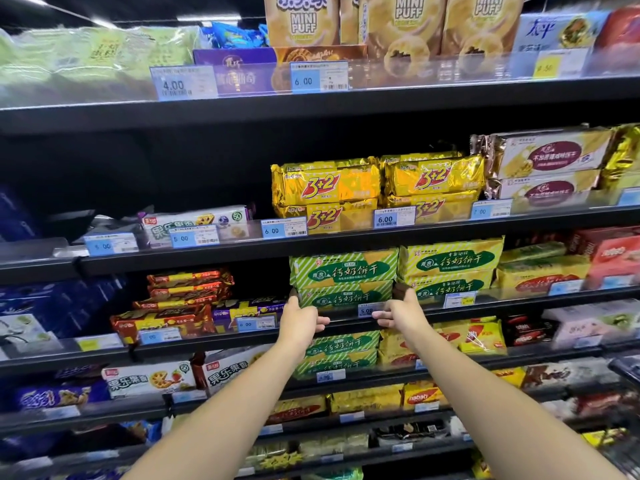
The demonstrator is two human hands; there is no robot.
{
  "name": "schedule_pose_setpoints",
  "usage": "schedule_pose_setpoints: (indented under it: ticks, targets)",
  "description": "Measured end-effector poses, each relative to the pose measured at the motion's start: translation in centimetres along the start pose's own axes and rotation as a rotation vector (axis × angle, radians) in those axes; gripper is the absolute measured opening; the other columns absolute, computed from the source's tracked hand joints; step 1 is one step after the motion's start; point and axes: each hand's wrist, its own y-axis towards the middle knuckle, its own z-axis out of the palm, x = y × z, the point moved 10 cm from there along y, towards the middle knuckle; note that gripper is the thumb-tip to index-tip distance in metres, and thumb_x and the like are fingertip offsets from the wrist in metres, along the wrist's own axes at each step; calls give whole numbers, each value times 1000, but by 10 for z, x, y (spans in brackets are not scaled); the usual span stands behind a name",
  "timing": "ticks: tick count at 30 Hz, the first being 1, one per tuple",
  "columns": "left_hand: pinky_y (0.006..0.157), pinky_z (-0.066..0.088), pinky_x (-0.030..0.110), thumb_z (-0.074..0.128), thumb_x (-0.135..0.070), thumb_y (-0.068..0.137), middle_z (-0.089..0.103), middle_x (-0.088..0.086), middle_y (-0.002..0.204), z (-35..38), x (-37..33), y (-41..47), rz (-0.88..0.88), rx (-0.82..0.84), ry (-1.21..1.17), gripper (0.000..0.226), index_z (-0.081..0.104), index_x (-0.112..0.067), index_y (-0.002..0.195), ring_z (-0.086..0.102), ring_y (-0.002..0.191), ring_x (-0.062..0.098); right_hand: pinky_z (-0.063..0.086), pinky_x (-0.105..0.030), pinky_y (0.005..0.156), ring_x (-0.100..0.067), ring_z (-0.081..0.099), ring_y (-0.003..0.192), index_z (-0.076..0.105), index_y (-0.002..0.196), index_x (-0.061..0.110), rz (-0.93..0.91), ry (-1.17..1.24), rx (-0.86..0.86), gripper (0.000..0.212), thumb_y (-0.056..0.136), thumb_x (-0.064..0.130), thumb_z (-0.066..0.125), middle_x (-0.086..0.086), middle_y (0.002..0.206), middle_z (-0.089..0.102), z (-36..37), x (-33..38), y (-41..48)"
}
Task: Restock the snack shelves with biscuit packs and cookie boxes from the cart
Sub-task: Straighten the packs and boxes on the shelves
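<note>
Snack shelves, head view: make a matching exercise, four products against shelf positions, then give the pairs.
Things:
1. Gold 3+2 packs
2. Mini Puff bags
3. Green striped packs between the hands
4. Red and gold stacked packs

Places:
A. Top shelf, centre
B. Same shelf as the green striped packs, to their left
C. Shelf directly above the green striped packs
D. Between the left hand and right hand

Pairs: 1-C, 2-A, 3-D, 4-B
</note>
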Motion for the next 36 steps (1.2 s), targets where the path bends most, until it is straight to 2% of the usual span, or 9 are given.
schedule_pose_setpoints:
  ticks: [3, 6, 9, 15, 18, 20, 24, 29, 36]
  targets:
    - [93, 57, 48, 42, -1, 92, 56, -15, 75, -2, 0, 0, 10, -3, -1, 77, 15, -22, 160, 75, 89, 20, 62, -34, 73, -24, 76, 84, 15, 150, 30, -3, -7, -15, 68, 97, -2, 41, -9, 111, 57, -4, -2, 0]
    - [94, 57, 48, 42, 2, 91, 52, -17, 78, -2, -1, -3, 24, -8, 0, 77, 15, -20, 160, 75, 89, 21, 60, -40, 81, -24, 75, 84, 16, 150, 29, -15, 7, -18, 67, 98, -2, 43, -8, 107, 58, -6, -2, -1]
    - [89, 57, 43, 42, 2, 92, 62, -11, 81, -3, -1, -8, 23, -7, 20, 77, 15, -22, 160, 75, 91, 22, 60, -33, 70, -20, 74, 77, 19, 150, 31, -25, 4, -18, 67, 97, -3, 44, 0, 98, 57, -5, 2, -6]
    - [87, 58, 43, 42, 1, 94, 61, -13, 86, -1, -2, -18, 46, -30, 79, 75, 17, -23, 161, 74, 93, 24, 55, -27, 61, -22, 75, 78, 27, 148, 22, -45, -57, -30, 55, 100, 5, 45, -9, 120, 63, -6, 2, -14]
    - [79, 59, 37, 40, 1, 95, 61, -3, 129, -2, -4, -20, 67, -37, 149, 74, 16, -22, 161, 74, 86, 17, 59, -31, 69, -22, 75, 83, 23, 152, 22, -48, -119, -17, 57, 101, 7, 43, -8, 125, 60, -7, 6, -20]
    - [73, 58, 32, 40, -2, 96, 47, 7, 151, -3, -10, -21, 108, -27, 265, 72, 15, -21, 161, 71, 88, 12, 60, -35, 75, -17, 73, 87, 15, 157, 21, -55, -223, 25, 65, 101, 9, 44, -9, 131, 57, -3, 10, -27]
    - [103, 49, 48, 47, -11, 96, 41, 11, 154, -3, -20, -23, 217, -49, 548, 66, 24, -13, 158, 56, 124, 31, 56, -37, 79, -14, 65, 90, 16, 159, 14, -103, -473, 54, 63, 103, 15, 44, -11, 142, 49, -1, 23, -40]
    - [94, 54, 39, 52, -25, 97, 53, 7, 144, 29, -11, -31, 273, 26, 818, 49, 49, -17, 145, 65, 107, 24, 36, -33, 114, -24, 45, 136, 43, 148, 7, -291, -934, 110, 50, 99, 13, 45, -10, 154, 41, -3, 47, -57]
    - [96, 52, 45, 48, -38, 98, 58, 7, 130, 114, -45, -64, 483, 99, 1105, 41, 58, -20, 134, 58, 115, 29, 45, -45, 103, -32, 48, 130, 47, 143, 18, -420, -1357, 84, 49, 94, 25, 47, -7, 145, 47, -70, 69, -71]
